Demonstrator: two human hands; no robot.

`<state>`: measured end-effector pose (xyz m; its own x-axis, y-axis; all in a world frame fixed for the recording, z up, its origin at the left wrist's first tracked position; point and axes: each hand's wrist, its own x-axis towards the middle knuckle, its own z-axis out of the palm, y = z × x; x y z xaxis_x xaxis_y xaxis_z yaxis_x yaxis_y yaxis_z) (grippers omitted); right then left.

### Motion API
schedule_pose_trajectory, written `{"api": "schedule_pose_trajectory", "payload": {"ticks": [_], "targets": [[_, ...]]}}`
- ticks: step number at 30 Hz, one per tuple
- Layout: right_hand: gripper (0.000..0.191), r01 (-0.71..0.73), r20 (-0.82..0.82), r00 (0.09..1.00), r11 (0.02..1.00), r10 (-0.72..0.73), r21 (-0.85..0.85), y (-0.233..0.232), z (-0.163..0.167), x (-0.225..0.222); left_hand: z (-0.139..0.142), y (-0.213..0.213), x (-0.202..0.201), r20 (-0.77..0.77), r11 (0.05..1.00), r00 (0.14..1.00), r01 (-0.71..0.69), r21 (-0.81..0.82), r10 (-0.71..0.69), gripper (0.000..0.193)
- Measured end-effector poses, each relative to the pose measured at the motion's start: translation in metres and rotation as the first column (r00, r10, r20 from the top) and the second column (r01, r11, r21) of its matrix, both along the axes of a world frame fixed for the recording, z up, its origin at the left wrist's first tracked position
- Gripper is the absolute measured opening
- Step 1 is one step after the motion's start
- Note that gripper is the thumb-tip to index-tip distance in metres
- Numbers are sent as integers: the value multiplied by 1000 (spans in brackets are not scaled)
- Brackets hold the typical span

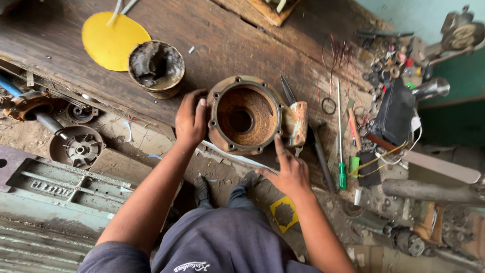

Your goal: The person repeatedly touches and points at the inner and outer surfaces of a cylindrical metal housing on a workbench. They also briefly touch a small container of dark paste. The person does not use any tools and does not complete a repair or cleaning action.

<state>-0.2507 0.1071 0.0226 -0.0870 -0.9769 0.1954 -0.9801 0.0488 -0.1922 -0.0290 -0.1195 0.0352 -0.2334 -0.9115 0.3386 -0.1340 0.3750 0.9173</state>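
Our right hand (290, 172) rests open, fingertips touching the near rim of the rusty round housing (246, 115) at the wooden counter (227, 45) edge; our left hand (190, 120) cups its left side. Beyond stand a grease tin (156, 68) and yellow disc (112, 40).

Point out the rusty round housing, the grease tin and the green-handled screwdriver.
rusty round housing (221, 132): head view, left flange rim.
grease tin (156, 68): head view, greasy inside.
green-handled screwdriver (342, 176): head view, green handle.

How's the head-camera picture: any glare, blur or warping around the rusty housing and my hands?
Head view: soft, even light; rusty housing, left hand and right hand are sharp; no glare, except a small highlight on the metal funnel; wide-angle bending shows toward the edges.
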Motion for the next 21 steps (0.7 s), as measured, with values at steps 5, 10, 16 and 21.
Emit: {"api": "schedule_pose_trajectory", "payload": {"ticks": [5, 10, 16, 21], "targets": [[112, 49, -191, 981, 998, -43, 29, -1, -12, 3, -4, 2, -2, 24, 1000, 999, 21, 19, -22, 28], [106, 26, -446, 894, 999, -43, -45, 8, -7, -3, -3, 1, -1, 35, 1000, 999, 14, 23, -15, 27], [91, 6, -5, 1000, 992, -7, -128, 5, 14, -14, -4, 2, 0, 34, 999, 999, 22, 29, -23, 27], [93, 34, 100, 994, 998, -40, 53, -6, 12, -9, -9, 3, 3, 41, 999, 999, 31, 35, -32, 28]]}}
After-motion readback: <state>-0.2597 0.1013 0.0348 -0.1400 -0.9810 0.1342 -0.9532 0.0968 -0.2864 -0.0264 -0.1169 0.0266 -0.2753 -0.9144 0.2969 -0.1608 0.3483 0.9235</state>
